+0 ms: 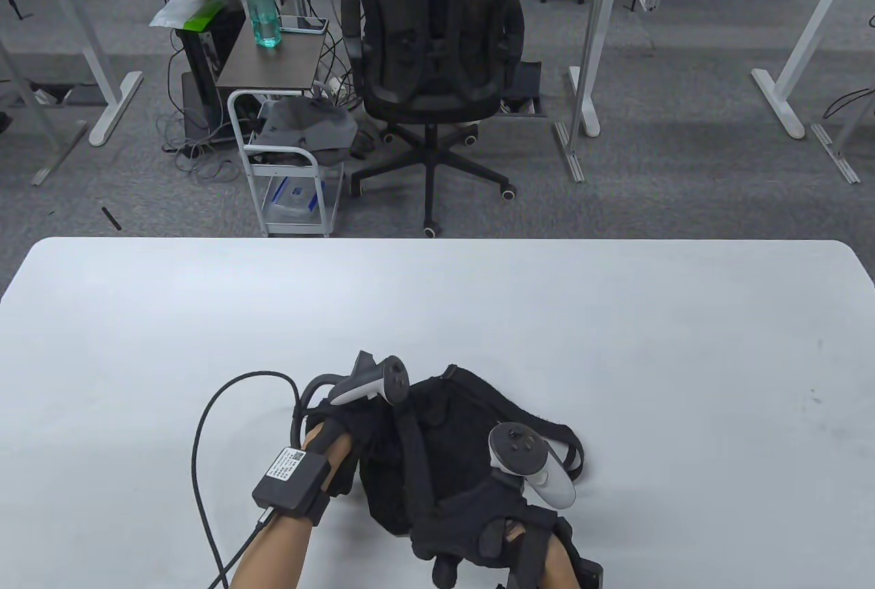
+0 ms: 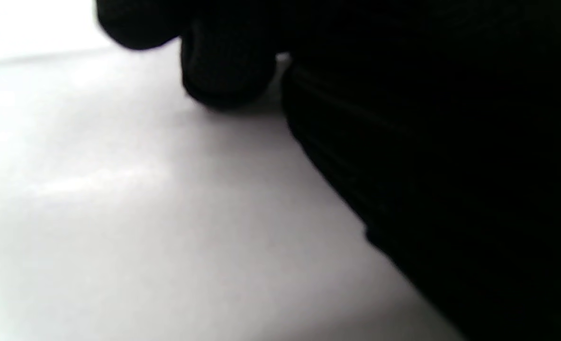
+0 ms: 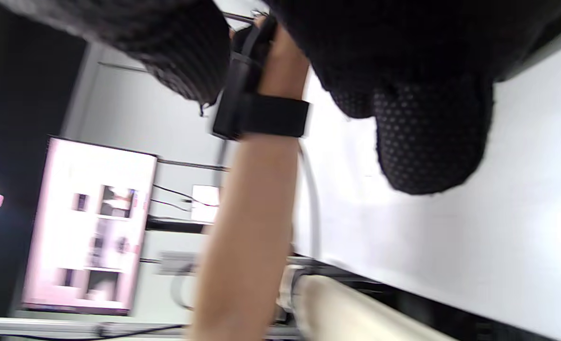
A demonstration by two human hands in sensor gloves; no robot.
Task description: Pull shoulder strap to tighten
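Observation:
A black backpack [image 1: 444, 452] lies on the white table [image 1: 437, 302] near its front edge. A shoulder strap [image 1: 413, 459] runs across it toward me, and a second strap loop [image 1: 574, 449] sticks out on the right. My left hand [image 1: 342, 435] presses against the bag's left side, its fingers hidden in the black fabric. In the left wrist view a dark fingertip [image 2: 223, 76] sits just above the table beside the bag [image 2: 451, 166]. My right hand [image 1: 478, 527] curls around the strap's near end at the bag's front edge. Mesh padding [image 3: 427, 137] hangs below it in the right wrist view.
A black cable [image 1: 205, 452] loops on the table left of my left wrist. Beyond the table's far edge stand an office chair [image 1: 434, 49], a small white cart [image 1: 287, 165] and a side table with a green bottle [image 1: 260, 1].

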